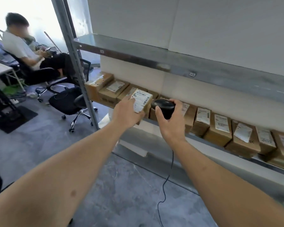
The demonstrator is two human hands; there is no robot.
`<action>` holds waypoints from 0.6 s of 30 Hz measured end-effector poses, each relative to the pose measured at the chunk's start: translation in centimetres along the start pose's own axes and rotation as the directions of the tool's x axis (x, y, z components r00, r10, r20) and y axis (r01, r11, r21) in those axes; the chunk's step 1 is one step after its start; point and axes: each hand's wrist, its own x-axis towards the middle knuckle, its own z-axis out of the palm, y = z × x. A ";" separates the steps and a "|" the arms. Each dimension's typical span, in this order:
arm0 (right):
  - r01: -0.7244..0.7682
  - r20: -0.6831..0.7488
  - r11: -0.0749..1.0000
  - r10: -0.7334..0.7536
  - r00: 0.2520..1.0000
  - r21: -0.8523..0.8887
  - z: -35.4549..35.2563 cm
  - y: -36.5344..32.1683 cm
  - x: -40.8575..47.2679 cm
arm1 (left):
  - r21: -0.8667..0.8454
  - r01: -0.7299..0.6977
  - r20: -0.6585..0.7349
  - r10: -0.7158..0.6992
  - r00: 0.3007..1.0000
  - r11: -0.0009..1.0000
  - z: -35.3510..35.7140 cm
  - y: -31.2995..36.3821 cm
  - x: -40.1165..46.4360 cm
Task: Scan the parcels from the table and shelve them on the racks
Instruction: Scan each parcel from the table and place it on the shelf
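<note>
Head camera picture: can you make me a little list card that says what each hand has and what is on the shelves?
left hand: holds a small cardboard parcel, label facing up
right hand: grips a black scanner beside the parcel
scanner cable: hangs down to the floor
lower shelf: a row of cardboard boxes with labels
upper shelf: no parcels visible
background: a person sits in an office chair

The left grip (127, 114) holds a labelled parcel (142, 102) just left of the scanner (164, 107) in the right grip (170, 119); boxed parcels (220, 128) line the shelf (203, 69) behind both.
</note>
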 end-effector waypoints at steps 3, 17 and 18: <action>0.003 0.024 1.000 -0.003 1.000 0.017 4.3 0.1 3.8 | 0.007 0.034 -0.001 -0.034 0.999 0.999 -0.2 -3.1 3.6; -0.054 0.204 0.996 0.038 0.978 0.071 21.4 2.3 19.5 | 0.054 0.192 -0.006 -0.192 0.981 0.980 1.6 -14.8 21.0; -0.050 0.209 0.997 0.037 0.977 0.058 22.3 2.6 20.1 | 0.048 0.200 -0.011 -0.200 0.980 0.979 1.7 -15.7 22.0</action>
